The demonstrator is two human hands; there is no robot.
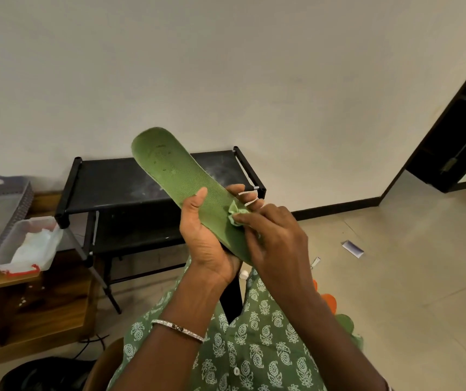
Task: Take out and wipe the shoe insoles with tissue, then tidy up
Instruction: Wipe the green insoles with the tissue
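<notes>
Left hand (209,244) grips the green insole (181,182), toe end tilted up. Right hand (274,244) pinches a crumpled tissue (236,211) against its surface, above the black rack (113,187).

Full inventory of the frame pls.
insole: 1, green, held up mid-frame
tissue wad: 1, greenish, pressed on insole
shoe rack: 1, black, against wall
tissue box: 1, clear, red clasp, on wooden table, left
tray: 1, grey, beside the box, far left
shoe: 1, black, floor, bottom left
paper scrap: 1, white and dark, floor right
left grip: 1, bangle on wrist, holds insole
right grip: 1, pinches tissue wad
</notes>
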